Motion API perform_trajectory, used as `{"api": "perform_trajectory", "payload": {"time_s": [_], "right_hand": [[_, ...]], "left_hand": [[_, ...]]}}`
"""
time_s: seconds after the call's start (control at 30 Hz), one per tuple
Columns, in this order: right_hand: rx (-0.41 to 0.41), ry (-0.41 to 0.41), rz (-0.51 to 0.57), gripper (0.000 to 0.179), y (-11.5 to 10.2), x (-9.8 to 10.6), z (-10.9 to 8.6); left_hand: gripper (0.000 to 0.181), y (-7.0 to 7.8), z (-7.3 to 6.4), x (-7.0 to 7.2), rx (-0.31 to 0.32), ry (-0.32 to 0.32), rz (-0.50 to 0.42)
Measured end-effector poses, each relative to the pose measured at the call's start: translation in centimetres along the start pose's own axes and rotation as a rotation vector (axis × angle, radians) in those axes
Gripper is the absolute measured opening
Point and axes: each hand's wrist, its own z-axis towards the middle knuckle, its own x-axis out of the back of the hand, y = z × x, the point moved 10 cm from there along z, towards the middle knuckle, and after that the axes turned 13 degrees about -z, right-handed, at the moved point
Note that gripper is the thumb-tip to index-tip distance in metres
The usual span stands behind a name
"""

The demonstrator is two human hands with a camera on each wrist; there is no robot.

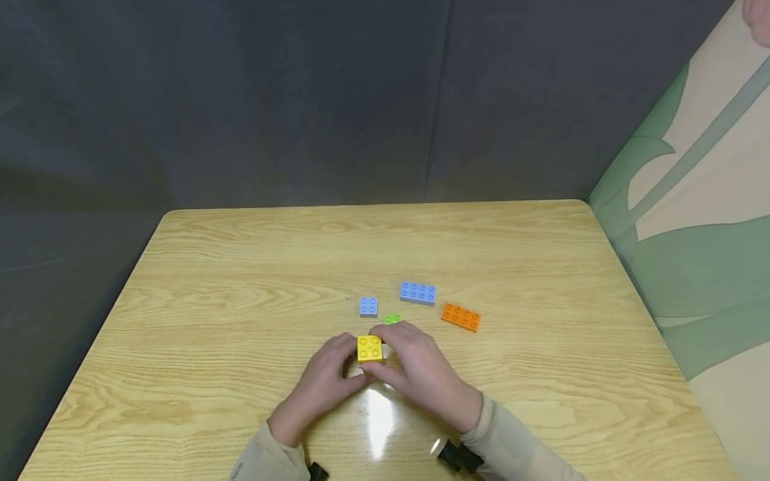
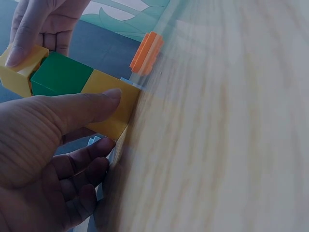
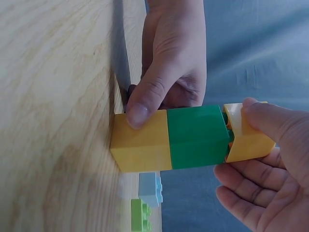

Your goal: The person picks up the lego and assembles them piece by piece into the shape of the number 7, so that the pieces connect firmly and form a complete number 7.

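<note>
Three blocks stand in a stack on the table: a lower yellow brick, a green brick and an upper yellow brick. My left hand grips the lower yellow brick at its base, thumb flat on one side. With thumb and fingers my right hand pinches the upper yellow brick from its sides. That brick sits slightly tilted on the green one; in the right wrist view a narrow gap with green studs shows between them. From the head view, only the studded top of the stack shows.
Beyond the hands lie a small blue brick, a longer blue brick and a lime green brick, partly hidden by the right hand. An orange brick lies to the right. A dark curtain hangs behind the wooden table.
</note>
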Motion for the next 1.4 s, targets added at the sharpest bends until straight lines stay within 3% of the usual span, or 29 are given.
{"api": "perform_trajectory", "payload": {"time_s": [0.5, 1.4], "right_hand": [[0.022, 0.007, -0.001, 0.042, -0.17, -0.09, -0.03], [0.068, 0.043, -0.03, 0.04, -0.43, -0.09, -0.3]], "left_hand": [[0.033, -0.34, -0.06, -0.1, 0.02, -0.004, -0.003], [0.031, -0.17, 0.0, 0.03, -0.005, 0.016, 0.0]]}}
